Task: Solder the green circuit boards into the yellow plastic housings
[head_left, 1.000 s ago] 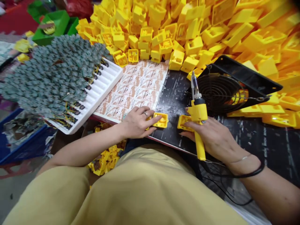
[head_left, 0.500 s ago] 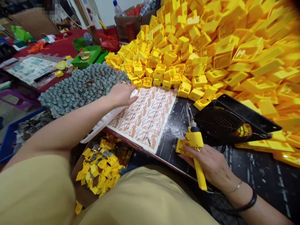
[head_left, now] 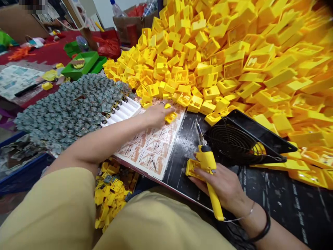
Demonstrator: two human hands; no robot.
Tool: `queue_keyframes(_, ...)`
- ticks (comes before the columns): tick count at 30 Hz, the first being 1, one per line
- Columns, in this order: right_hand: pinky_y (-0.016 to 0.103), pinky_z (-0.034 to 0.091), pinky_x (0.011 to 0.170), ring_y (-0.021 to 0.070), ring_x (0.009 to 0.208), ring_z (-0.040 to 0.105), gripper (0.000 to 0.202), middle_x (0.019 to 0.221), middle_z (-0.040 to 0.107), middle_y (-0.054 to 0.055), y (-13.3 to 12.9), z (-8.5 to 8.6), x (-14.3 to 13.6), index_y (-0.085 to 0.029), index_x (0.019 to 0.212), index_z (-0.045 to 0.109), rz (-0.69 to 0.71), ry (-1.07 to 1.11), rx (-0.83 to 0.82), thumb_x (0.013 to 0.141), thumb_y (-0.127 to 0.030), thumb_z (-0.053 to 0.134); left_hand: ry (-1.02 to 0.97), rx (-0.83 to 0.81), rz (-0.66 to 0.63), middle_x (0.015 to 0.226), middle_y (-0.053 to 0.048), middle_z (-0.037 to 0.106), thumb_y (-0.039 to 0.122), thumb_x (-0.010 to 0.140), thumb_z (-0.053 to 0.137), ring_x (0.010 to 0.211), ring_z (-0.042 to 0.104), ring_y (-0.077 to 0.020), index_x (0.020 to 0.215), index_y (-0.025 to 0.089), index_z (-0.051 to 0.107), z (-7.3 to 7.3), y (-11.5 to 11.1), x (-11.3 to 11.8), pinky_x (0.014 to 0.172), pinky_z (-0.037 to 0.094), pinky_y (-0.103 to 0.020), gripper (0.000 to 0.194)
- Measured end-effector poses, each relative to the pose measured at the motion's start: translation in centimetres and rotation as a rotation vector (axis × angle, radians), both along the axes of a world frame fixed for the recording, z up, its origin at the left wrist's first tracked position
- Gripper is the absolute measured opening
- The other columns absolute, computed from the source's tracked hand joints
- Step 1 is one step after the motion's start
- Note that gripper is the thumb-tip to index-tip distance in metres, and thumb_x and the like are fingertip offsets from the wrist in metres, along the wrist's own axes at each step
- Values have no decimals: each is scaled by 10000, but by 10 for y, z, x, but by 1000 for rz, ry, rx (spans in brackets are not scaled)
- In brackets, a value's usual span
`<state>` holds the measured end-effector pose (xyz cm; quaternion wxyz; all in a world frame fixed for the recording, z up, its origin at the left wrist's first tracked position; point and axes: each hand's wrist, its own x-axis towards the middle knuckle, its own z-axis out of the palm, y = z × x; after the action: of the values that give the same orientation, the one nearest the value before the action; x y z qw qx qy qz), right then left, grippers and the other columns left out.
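Observation:
My left hand [head_left: 157, 116] is over the printed sheet [head_left: 147, 149], its fingers closed around a small yellow plastic housing [head_left: 171, 118]. The fingertips are partly hidden behind the hand. My right hand [head_left: 225, 185] grips a soldering iron [head_left: 208, 159] with a yellow handle, its metal tip pointing up and away from me. Pinched in the same hand is another yellow plastic housing [head_left: 191, 168], hollow side up. Just left of my left hand lies a white ribbed tray [head_left: 126, 110], partly under the forearm.
A big heap of yellow housings [head_left: 197, 66] fills the back and right. Grey wired parts [head_left: 67, 111] are piled at left. A black fan with a wire guard [head_left: 231, 139] stands beside the iron. Below the table edge, a box holds yellow pieces [head_left: 111, 194].
My left hand has moved right from the white tray onto the printed sheet and now has a yellow housing. My right hand keeps its hold; the view has shifted slightly right.

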<state>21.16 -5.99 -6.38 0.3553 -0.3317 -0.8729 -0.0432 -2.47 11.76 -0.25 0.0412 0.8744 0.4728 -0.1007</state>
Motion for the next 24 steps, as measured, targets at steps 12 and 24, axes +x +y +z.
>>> queue_keyframes(12, 297, 573, 740, 181, 840, 697, 380, 933, 713, 50, -10, -4, 6, -198, 1143, 558, -75, -12, -98, 829, -313, 738, -36, 130, -356, 1469, -255, 424, 696, 823, 544, 1366, 371, -421, 1146, 84, 593, 3, -113, -4, 1126, 251, -602, 694)
queue_keyframes(24, 331, 564, 804, 195, 883, 675, 378, 964, 699, 69, -15, 0, 6, -190, 1168, 534, -57, -84, -107, 860, -335, 697, -286, 42, -399, 1370, -177, 541, 592, 842, 593, 1255, 488, -334, 1526, 160, 277, -17, -122, -5, 1102, 298, -528, 869)
